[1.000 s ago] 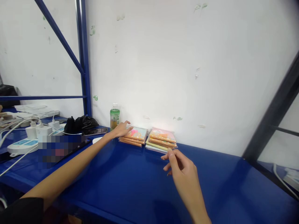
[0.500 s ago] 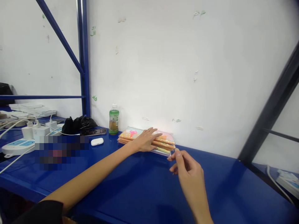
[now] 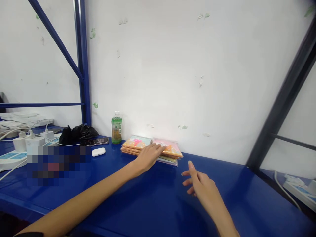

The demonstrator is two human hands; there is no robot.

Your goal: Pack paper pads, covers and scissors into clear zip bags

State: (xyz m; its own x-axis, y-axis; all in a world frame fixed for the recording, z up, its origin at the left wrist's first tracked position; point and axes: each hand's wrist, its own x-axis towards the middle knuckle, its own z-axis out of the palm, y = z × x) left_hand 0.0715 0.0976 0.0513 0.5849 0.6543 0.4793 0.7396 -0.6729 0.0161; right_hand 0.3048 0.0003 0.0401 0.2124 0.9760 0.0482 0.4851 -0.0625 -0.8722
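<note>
Two flat stacks of wrapped packets, the left stack [image 3: 134, 144] and the right stack [image 3: 173, 150], lie side by side on the blue surface [image 3: 153, 197] near the wall [image 3: 148, 65]. Their row runs left to right, roughly along the wall; foreshortening hides each packet's long axis. The left hand [image 3: 148, 157] rests over the right stack's near-left part, fingers together; whether it grips cannot be told. The right hand [image 3: 202, 186], apart from the stacks, is loosely open, thumb pointing up.
</note>
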